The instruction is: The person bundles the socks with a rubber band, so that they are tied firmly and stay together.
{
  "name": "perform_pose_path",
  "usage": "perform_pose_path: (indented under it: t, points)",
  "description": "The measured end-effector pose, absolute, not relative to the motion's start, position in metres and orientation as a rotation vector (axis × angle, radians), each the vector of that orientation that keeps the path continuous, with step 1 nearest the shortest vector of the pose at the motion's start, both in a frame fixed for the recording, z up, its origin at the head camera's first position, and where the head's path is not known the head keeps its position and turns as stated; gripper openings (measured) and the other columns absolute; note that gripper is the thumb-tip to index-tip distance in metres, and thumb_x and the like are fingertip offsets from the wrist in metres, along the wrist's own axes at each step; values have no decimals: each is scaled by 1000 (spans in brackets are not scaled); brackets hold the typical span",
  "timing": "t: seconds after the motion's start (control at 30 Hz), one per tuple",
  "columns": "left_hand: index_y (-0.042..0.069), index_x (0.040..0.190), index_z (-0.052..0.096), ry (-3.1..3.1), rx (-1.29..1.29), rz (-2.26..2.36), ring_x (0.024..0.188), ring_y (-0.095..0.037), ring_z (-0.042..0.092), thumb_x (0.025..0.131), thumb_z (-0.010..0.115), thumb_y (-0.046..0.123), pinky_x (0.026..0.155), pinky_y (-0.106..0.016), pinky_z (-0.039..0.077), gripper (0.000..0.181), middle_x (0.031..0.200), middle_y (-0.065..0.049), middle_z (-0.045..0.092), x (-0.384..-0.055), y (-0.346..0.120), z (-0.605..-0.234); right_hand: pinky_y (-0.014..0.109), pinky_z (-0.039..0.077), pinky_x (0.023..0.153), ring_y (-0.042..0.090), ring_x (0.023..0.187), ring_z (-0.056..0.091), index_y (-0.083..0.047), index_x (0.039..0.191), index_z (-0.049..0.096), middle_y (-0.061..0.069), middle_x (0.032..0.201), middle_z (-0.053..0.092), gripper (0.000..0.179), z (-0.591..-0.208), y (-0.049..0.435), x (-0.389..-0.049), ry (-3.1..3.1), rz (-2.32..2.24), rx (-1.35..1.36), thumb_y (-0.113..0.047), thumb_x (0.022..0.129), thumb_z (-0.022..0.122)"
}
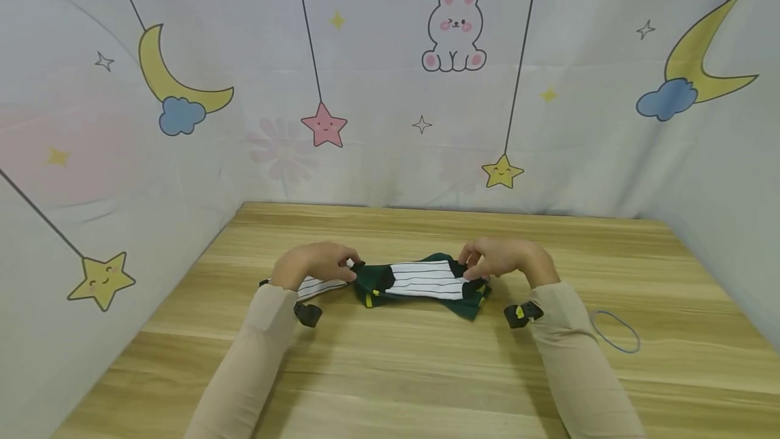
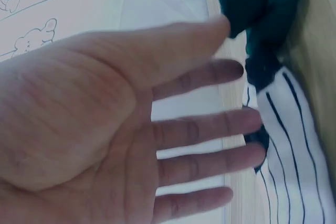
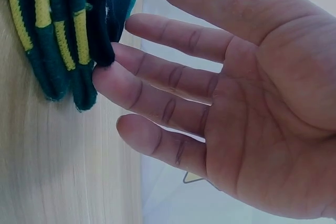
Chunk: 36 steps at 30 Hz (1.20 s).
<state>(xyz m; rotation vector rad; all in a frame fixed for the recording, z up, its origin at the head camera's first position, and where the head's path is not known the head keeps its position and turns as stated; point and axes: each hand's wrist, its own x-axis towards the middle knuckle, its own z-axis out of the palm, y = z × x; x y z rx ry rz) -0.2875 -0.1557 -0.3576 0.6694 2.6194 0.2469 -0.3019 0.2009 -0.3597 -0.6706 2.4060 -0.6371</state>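
Head view: we saw a striped cloth (image 1: 426, 278), white with black ends, lying over a green cloth (image 1: 466, 309) on the surface (image 1: 414, 371), just below the middle of the frame.
Left hand (image 1: 319, 261): its fingers were extended and grasped nothing that we could see; it was at the left end of the green cloth, but we could not tell whether the fingertips touched.
Right hand (image 1: 502, 256): it too looked released, fingers loosely straight at the dark edge of the cloths, thumb apart in the right wrist view.
Second striped piece (image 1: 319, 287): it lay left of centre, partly hidden by the left hand.
Blue loop (image 1: 637, 339): it lay lower right, well apart from the cloths.
Cloths, step in hand: we judged it to be straightening the striped cloth over the green cloth.
Cloths, next move: we thought it called for a light touch at both ends, evening the edges without dragging the layers apart.
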Motion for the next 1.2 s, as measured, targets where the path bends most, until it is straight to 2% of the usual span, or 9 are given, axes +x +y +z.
perform_pose_path:
  t: [0.17, 0.4, 0.6, 0.73, 1.1, 1.2]
  points:
    - [9, 141, 55, 2634, 563, 199, 132, -36, 48, 98, 65, 28, 106, -54, 39, 48, 143, -17, 52, -290, -164, -360, 34, 51, 75, 22, 83, 60, 0, 130, 58, 12, 121, 61, 38, -359, 201, -301, 2410, -636, -671, -20, 98, 66]
    - [15, 144, 52, 2670, 423, 178, 134, -38, 45, 92, 73, 25, 104, -58, 39, 57, 147, -19, 46, -290, -172, -361, 35, 51, 77, 20, 83, 59, 0, 129, 58, 13, 121, 61, 36, -358, 201, -300, 2404, -640, -677, -16, 98, 65]
    - [18, 139, 51, 2694, 334, 177, 114, -34, 56, 87, 76, 11, 92, -56, 46, 59, 135, -19, 53, -289, -178, -362, 41, 51, 83, 21, 87, 60, -1, 131, 57, 15, 125, 60, 36, -359, 201, -300, 2400, -647, -664, -17, 99, 64]
    - [18, 133, 49, 2700, 282, 169, 99, -29, 57, 83, 76, 2, 83, -51, 49, 59, 128, -16, 58, -289, -177, -362, 43, 51, 85, 22, 89, 60, -1, 131, 56, 15, 125, 60, 36, -359, 201, -301, 2389, -661, -662, -16, 99, 63]
    - [10, 131, 41, 2698, 136, 204, 93, -29, 57, 83, 78, 6, 76, -49, 50, 60, 114, -11, 62, -287, -175, -364, 44, 51, 85, 22, 89, 61, -1, 132, 56, 16, 126, 60, 37, -359, 203, -302, 2382, -662, -668, -17, 99, 63]
    - [8, 138, 36, 2695, 117, 193, 95, -30, 56, 84, 75, 4, 74, -50, 49, 67, 116, -12, 61, -288, -175, -364, 44, 51, 86, 21, 90, 61, -1, 133, 56, 16, 126, 60, 38, -359, 203, -301, 2382, -663, -667, -17, 99, 63]
